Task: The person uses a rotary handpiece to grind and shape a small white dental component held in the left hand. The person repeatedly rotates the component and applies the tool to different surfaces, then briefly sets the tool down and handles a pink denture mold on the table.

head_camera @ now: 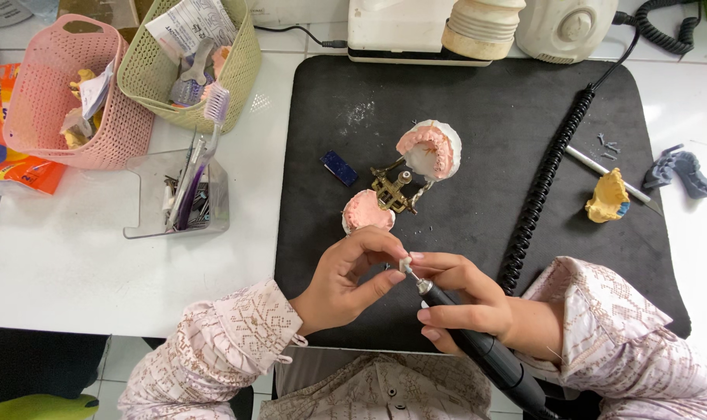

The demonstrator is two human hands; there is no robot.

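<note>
Hands meet at the near edge of a black mat point(478, 148). Right hand point(466, 299) grips a dark rotary handpiece point(486, 358) like a pen, its bur against a small whitish piece point(406, 264) pinched in the closed fingertips of the left hand point(353, 276). Just beyond, a brass articulator point(392, 190) carries two pink-and-white dental casts point(430, 149); a coiled cord point(544, 179) runs far right. Risk: the bur may skid off so small a piece and nick a fingertip, given the tight pinch. The piece's shape is largely hidden by fingers; the handpiece's rear is cut off.
</note>
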